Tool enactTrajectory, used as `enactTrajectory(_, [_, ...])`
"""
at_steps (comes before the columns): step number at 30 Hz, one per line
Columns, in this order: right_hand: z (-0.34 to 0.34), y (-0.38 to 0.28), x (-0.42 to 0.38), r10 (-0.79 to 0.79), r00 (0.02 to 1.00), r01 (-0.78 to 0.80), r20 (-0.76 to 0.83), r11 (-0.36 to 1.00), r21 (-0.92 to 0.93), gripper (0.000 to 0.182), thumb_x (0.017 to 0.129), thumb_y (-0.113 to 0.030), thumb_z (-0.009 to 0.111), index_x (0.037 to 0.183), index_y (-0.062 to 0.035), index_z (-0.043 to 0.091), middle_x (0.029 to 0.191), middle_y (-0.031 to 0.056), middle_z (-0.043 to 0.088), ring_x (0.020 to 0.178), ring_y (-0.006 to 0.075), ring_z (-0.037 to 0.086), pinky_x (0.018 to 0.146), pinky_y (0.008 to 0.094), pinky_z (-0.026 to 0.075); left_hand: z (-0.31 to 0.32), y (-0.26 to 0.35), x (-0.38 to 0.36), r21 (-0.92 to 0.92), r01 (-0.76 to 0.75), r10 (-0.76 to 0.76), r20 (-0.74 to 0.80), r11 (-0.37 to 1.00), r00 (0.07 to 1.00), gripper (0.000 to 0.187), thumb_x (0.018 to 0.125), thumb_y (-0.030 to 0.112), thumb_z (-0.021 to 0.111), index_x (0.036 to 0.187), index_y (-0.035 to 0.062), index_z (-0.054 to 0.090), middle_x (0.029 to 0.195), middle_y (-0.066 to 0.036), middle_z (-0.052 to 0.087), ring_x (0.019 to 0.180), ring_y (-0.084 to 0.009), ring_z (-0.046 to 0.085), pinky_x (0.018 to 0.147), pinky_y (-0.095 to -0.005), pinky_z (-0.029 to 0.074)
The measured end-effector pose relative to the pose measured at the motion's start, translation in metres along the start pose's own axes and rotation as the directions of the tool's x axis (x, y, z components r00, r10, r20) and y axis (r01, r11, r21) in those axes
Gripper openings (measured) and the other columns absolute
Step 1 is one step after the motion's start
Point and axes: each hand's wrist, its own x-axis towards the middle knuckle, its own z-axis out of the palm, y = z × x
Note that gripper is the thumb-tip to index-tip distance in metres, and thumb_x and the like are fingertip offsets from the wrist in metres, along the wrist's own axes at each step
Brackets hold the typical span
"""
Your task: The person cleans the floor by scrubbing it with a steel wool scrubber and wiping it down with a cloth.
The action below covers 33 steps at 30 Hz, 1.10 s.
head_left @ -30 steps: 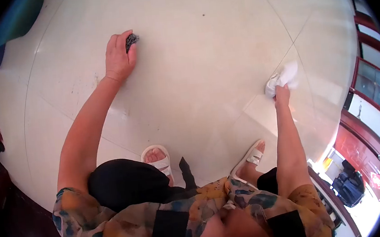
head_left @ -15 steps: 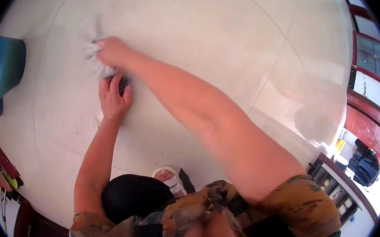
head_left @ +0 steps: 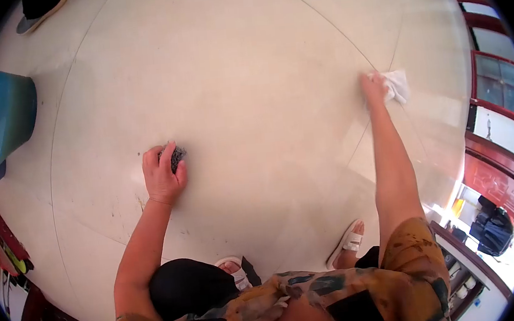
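On the pale tiled floor (head_left: 252, 100), left of the middle, my left hand (head_left: 165, 176) has its fingers curled over a dark grey scouring pad (head_left: 177, 159). Far to the right, my right hand (head_left: 374, 89) grips a white cloth (head_left: 395, 86), which spreads out on the floor to the right of the fingers. A small dark speck lies just left of my left fingertips, and brownish marks show on the tiles beside my left wrist.
A blue bin or tub (head_left: 11, 114) stands at the left edge. Past it is a dark shoe (head_left: 42, 11). Red-framed furniture (head_left: 497, 78) lines the right side, with a black bag (head_left: 492, 225) lower down. My sandalled feet are near the bottom.
My right hand has swept from beside my left hand across to the right with the cloth. My left hand and the pad now appear lower in view. A second sandalled foot now shows.
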Motion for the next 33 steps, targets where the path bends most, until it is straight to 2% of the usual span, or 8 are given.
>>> enactTrajectory(5, [-0.007,-0.232,-0.001,-0.394,0.767,0.516,-0.506,0.848,0.122,0.025,0.068,-0.022,0.06,0.087,-0.005,0.062,0.099,0.0176,0.06,0.102,0.0333,0.05,0.091,0.0481,0.035,0.001,-0.002,-0.001,-0.014,0.002,-0.002,-0.003,1.0,1.0,0.049,0.074,0.02,0.064,0.12,0.0117,0.052,0.106,-0.015,0.049,0.095,-0.0336,0.048,0.083,-0.0442,0.042])
enactTrajectory(10, [-0.03,-0.4,-0.186,-0.486,0.536,0.844,-0.69,0.295,0.448,0.032,0.062,0.001,0.054,0.092,-0.0063,0.065,0.1,0.0131,0.063,0.101,0.03,0.056,0.087,0.0422,0.043,0.004,-0.002,-0.003,-0.015,-0.005,0.005,-0.019,1.0,1.0,0.047,0.074,0.02,0.062,0.12,0.0104,0.053,0.104,-0.016,0.049,0.095,-0.0335,0.049,0.084,-0.044,0.042])
enactTrajectory(14, [-0.061,-0.418,-0.295,-0.853,0.431,0.63,-0.293,0.052,0.775,0.025,0.062,0.005,0.055,0.069,-0.0154,0.067,0.081,0.0012,0.066,0.091,0.0218,0.058,0.081,0.0348,0.046,0.0,0.0,-0.004,-0.016,0.056,-0.055,0.032,0.998,0.998,0.046,0.078,0.022,0.06,0.121,0.0073,0.053,0.107,-0.018,0.052,0.1,-0.0363,0.049,0.089,-0.0453,0.04])
enactTrajectory(18, [-0.073,-0.338,-0.259,-0.583,0.722,0.262,-0.372,-0.267,0.927,0.028,0.07,0.006,0.056,0.093,-0.0078,0.066,0.1,0.008,0.064,0.093,0.0197,0.059,0.085,0.0336,0.047,0.008,-0.007,-0.011,0.022,-0.017,0.016,0.049,1.0,0.999,0.045,0.083,0.023,0.057,0.122,0.002,0.051,0.119,-0.022,0.052,0.111,-0.0405,0.047,0.097,-0.0486,0.035])
enactTrajectory(19, [-0.093,-0.281,-0.228,-0.479,0.693,0.612,-0.539,-0.005,0.791,0.03,0.075,0.001,0.059,0.103,-0.0059,0.063,0.109,0.0097,0.061,0.097,0.0166,0.059,0.085,0.0318,0.048,0.005,-0.005,-0.003,0.124,-0.104,0.106,-0.015,0.987,0.994,0.044,0.082,0.021,0.058,0.122,0.0045,0.051,0.115,-0.019,0.053,0.107,-0.0383,0.048,0.094,-0.0472,0.037])
enactTrajectory(22, [-0.087,-0.091,-0.121,-0.295,0.913,0.408,-0.282,0.658,0.633,0.042,0.076,-0.004,0.062,0.118,-0.0063,0.058,0.11,0.0114,0.063,0.092,0.0197,0.063,0.079,0.0314,0.052,0.001,0.001,0.003,0.022,-0.053,0.053,0.0,0.998,0.999,0.041,0.082,0.017,0.058,0.122,0.0081,0.05,0.108,-0.016,0.052,0.1,-0.0337,0.048,0.088,-0.0439,0.041])
enactTrajectory(29, [-0.013,-0.055,-0.214,-0.071,0.918,0.316,-0.39,0.724,0.613,0.033,0.068,0.006,0.05,0.099,-0.0014,0.061,0.093,0.014,0.06,0.097,0.0292,0.057,0.09,0.0366,0.043,0.006,0.009,0.002,0.052,-0.05,0.053,-0.041,0.997,0.998,0.041,0.081,0.016,0.058,0.121,0.0092,0.05,0.105,-0.014,0.052,0.097,-0.0313,0.048,0.084,-0.0417,0.043])
enactTrajectory(33, [-0.01,-0.118,-0.416,-0.514,0.848,0.427,-0.128,0.521,0.739,0.033,0.066,0.004,0.049,0.089,-0.0123,0.066,0.096,0.0082,0.063,0.095,0.0303,0.056,0.082,0.0427,0.044,0.005,0.01,0.003,0.062,-0.084,0.088,-0.056,0.995,0.995,0.041,0.081,0.016,0.058,0.121,0.0087,0.05,0.104,-0.014,0.052,0.097,-0.0316,0.048,0.085,-0.0422,0.043])
